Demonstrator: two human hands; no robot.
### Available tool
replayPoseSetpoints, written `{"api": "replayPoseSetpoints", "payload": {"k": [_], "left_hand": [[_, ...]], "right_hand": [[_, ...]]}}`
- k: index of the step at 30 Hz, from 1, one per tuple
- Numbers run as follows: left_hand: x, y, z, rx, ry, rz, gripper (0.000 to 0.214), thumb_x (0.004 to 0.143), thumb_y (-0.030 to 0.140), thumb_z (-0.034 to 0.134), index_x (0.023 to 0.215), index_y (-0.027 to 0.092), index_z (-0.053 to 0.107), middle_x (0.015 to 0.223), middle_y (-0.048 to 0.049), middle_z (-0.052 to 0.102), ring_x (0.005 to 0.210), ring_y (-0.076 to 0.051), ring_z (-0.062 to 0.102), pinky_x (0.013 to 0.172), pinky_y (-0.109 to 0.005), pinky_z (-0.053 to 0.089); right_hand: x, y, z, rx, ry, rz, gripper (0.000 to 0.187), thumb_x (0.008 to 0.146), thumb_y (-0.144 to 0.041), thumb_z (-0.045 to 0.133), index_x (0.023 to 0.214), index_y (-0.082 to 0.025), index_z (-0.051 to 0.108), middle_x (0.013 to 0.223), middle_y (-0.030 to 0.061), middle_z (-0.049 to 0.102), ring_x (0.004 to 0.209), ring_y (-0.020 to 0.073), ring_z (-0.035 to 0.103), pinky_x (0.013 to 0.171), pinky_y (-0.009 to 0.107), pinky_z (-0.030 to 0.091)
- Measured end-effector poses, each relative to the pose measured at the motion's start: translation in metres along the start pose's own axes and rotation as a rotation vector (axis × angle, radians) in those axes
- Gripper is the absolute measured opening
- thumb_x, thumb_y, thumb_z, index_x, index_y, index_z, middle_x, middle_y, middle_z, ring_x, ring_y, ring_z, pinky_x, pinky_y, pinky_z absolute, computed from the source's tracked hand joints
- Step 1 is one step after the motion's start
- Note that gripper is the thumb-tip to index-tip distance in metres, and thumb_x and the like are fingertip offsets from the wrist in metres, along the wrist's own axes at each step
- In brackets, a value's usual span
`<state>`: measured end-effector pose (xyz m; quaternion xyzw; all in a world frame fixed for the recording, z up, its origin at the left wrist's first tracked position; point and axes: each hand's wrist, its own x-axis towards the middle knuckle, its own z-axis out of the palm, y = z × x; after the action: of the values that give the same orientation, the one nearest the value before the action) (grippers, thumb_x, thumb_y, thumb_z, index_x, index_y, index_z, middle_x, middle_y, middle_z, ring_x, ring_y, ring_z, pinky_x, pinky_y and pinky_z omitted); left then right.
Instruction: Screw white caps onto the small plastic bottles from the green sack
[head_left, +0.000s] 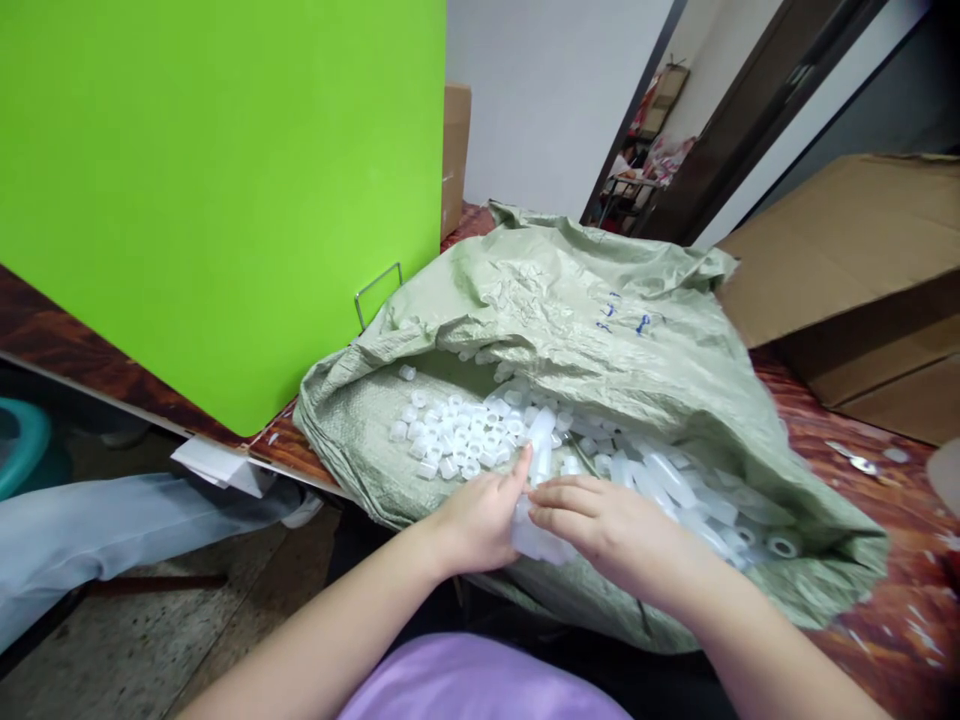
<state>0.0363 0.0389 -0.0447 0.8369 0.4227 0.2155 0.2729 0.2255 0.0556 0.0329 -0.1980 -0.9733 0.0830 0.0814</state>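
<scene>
Over the mouth of a pale green woven sack [630, 300], my two hands meet around translucent white plastic pieces [538, 543]. My left hand [484, 515] is closed on them from the left, its thumb pointing up. My right hand [600, 520] presses in from the right with its fingers together; its fingertips are partly hidden. Just beyond my thumb stand tube-like plastic pieces [541, 450]. Small white plastic rings [472, 435] lie heaped inside the sack to the left. Longer white tubes [667, 480] lie loose to the right.
A large bright green panel [225, 200] stands at the left, with a metal wire handle [379, 290] near it. An opened cardboard box [862, 250] sits at the right on the red-brown table [817, 440]. Another person's leg [97, 530] shows at the lower left.
</scene>
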Motion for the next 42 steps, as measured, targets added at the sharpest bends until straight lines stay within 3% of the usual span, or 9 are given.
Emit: {"api": "replayPoseSetpoints", "payload": {"k": [4,9,14,20,24,28,33,38,42], "left_hand": [[0.000,0.001,-0.001,-0.048,0.005,0.006,0.100,0.068,0.022,0.059,0.141,0.014,-0.010,0.108,-0.0120,0.063,0.091,-0.028,0.062,0.074,-0.036,0.048],[0.000,0.002,0.000,-0.050,0.039,-0.006,0.100,0.066,0.023,0.062,0.142,0.017,-0.004,0.111,-0.0117,0.062,0.095,-0.028,0.061,0.075,-0.036,0.047],[0.000,0.003,0.001,-0.032,0.030,-0.012,0.104,0.067,0.024,0.063,0.141,0.016,-0.009,0.115,-0.0151,0.059,0.097,-0.029,0.060,0.074,-0.037,0.047],[0.001,0.004,0.000,0.022,0.026,-0.037,0.106,0.064,0.021,0.063,0.141,0.016,-0.010,0.112,-0.0141,0.060,0.095,-0.029,0.060,0.074,-0.037,0.048],[0.001,0.004,0.001,0.001,0.042,-0.027,0.103,0.066,0.023,0.062,0.142,0.017,-0.008,0.112,-0.0129,0.061,0.093,-0.028,0.061,0.073,-0.035,0.048],[0.002,0.005,0.000,0.016,0.028,-0.044,0.104,0.064,0.022,0.062,0.142,0.017,-0.007,0.110,-0.0128,0.062,0.091,-0.029,0.062,0.072,-0.036,0.048],[0.003,0.008,-0.002,0.063,-0.027,-0.060,0.109,0.064,0.022,0.062,0.140,0.012,-0.016,0.113,-0.0172,0.059,0.096,-0.031,0.059,0.075,-0.039,0.048],[0.005,0.008,-0.002,0.065,-0.049,-0.059,0.109,0.063,0.019,0.062,0.140,0.014,-0.016,0.109,-0.0134,0.062,0.093,-0.029,0.060,0.073,-0.038,0.048],[0.004,0.006,0.000,0.021,0.002,-0.046,0.105,0.067,0.023,0.061,0.141,0.015,-0.013,0.115,-0.0145,0.059,0.097,-0.030,0.059,0.075,-0.038,0.048]], "right_hand": [[0.003,0.001,0.001,-0.072,-0.015,-0.039,0.025,0.088,-0.010,0.045,0.104,-0.018,0.062,0.104,0.0085,0.067,0.097,0.0209,0.060,0.079,0.034,0.051],[0.010,0.004,0.006,-0.067,-0.044,0.272,0.030,0.091,-0.031,0.043,0.074,-0.017,0.064,0.068,0.0058,0.065,0.071,0.0208,0.061,0.066,0.035,0.051],[0.006,0.003,0.004,0.090,0.006,0.248,0.025,0.086,-0.034,0.053,0.106,-0.019,0.057,0.110,0.0091,0.060,0.100,0.0209,0.056,0.084,0.035,0.048],[0.005,0.003,0.006,-0.065,-0.009,0.360,0.028,0.092,-0.029,0.040,0.081,-0.017,0.063,0.076,0.0078,0.062,0.078,0.0217,0.058,0.074,0.039,0.050],[0.004,0.003,0.003,0.072,0.050,0.296,0.022,0.087,-0.031,0.051,0.104,-0.019,0.056,0.107,0.0093,0.059,0.099,0.0210,0.055,0.081,0.036,0.050],[0.004,0.004,0.005,-0.013,0.003,0.330,0.024,0.092,-0.026,0.041,0.083,-0.018,0.061,0.082,0.0077,0.062,0.082,0.0213,0.058,0.076,0.038,0.050],[-0.002,0.010,0.006,0.165,0.029,0.281,0.027,0.088,-0.022,0.047,0.115,-0.021,0.052,0.118,0.0096,0.054,0.107,0.0200,0.052,0.088,0.036,0.047],[-0.005,0.013,0.008,0.123,-0.041,0.234,0.014,0.088,-0.021,0.048,0.088,-0.018,0.062,0.091,0.0078,0.062,0.087,0.0201,0.058,0.075,0.035,0.051],[-0.005,0.013,0.009,0.044,0.011,0.207,0.023,0.087,-0.020,0.049,0.110,-0.019,0.055,0.112,0.0108,0.057,0.098,0.0212,0.056,0.080,0.035,0.050]]}}
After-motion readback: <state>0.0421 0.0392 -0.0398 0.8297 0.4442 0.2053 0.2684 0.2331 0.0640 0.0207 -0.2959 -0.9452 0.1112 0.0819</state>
